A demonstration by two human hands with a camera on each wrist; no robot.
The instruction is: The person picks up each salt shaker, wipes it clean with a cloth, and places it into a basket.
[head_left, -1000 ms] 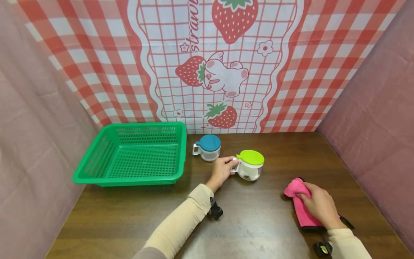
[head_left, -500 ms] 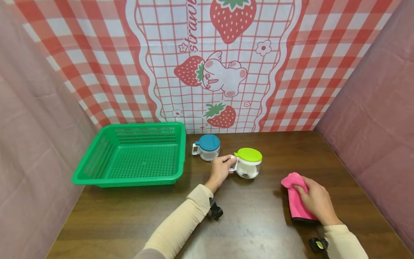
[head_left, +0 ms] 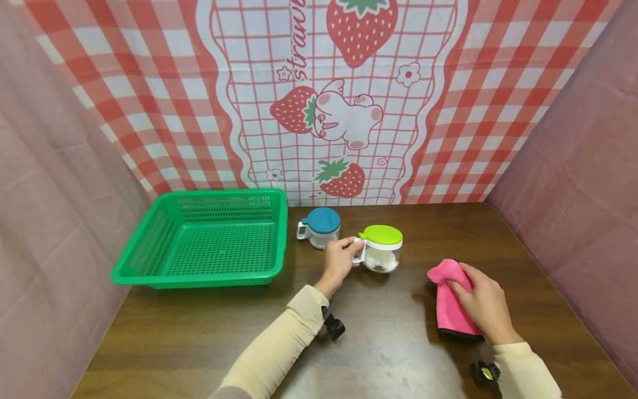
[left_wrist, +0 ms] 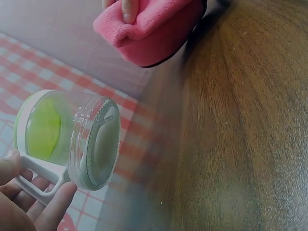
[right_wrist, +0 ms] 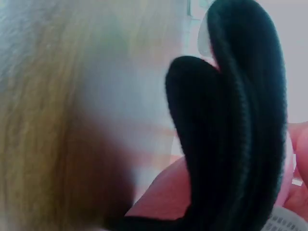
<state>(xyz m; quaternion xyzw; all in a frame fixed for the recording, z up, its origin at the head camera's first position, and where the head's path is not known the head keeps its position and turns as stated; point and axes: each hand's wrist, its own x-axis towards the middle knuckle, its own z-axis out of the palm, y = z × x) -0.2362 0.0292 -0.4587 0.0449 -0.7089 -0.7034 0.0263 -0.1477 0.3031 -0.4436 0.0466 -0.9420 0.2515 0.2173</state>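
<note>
A green basket point(head_left: 199, 279) and a blue-lidded jar point(head_left: 324, 221) stand on a wooden table point(head_left: 384, 343), beside a left hand point(head_left: 340, 261) whose grip is clamped on the white handle point(left_wrist: 48, 167) of a green-lidded jar point(head_left: 382, 248), raised with its underside showing. The clear jar looks light, rigid, likely slick and perhaps breakable, so the handle seems its surest hold. At right, a pink cloth point(head_left: 451, 307), apparently soft and best taken by a bunched fold, is pinched in the right hand's point(head_left: 487, 306) grip.
</note>
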